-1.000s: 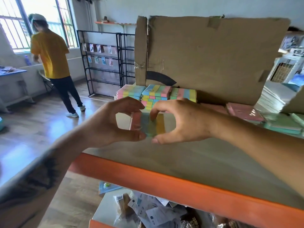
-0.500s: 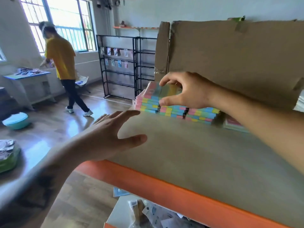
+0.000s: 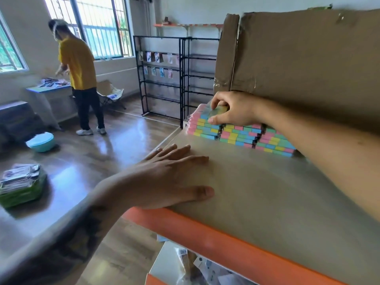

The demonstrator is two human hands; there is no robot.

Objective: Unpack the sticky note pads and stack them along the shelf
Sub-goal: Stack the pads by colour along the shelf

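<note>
The right hand (image 3: 236,111) is now setting its sticky note pad (image 3: 213,112) down onto the leftmost stack (image 3: 205,130).
Fingers and thumb are pinching the pad's edges on the shelf (image 3: 267,192), beside the cardboard box (image 3: 298,58); the left hand (image 3: 170,177) is lying flat, fingers spread, holding nothing.

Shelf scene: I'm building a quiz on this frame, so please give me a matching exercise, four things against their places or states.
Things:
1. right hand
2. left hand
3. cardboard box
4. blue bowl

Places or states:
A. on the wooden floor
B. flat on the bare shelf board
C. upright behind the pad stacks
D. gripping the top pad of the leftmost stack

Pairs: 1-D, 2-B, 3-C, 4-A
</note>
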